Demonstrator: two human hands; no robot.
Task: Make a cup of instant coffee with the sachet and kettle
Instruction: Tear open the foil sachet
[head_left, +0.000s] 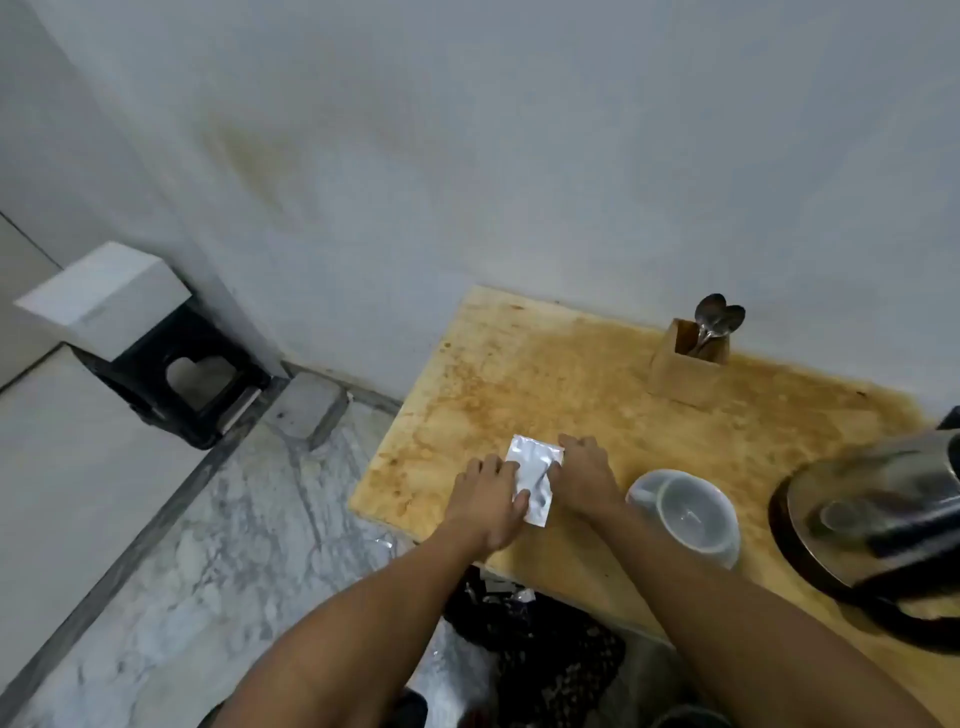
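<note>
A silver foil sachet (535, 475) is held over the stained wooden table (545, 384). My left hand (488, 501) pinches its left edge and my right hand (584, 475) pinches its right edge. Just right of my right wrist stands a white cup (688, 512) on the table, apparently with nothing in it. A steel kettle (883, 504) with a black handle and base sits at the right edge of view, partly cut off.
A wooden holder (688, 371) with metal spoons (719, 314) stands at the back against the wall. To the left, on the marble floor, sits a black stool (176, 384) with a white box (104, 299) on it. Dark clutter lies under the table's front edge.
</note>
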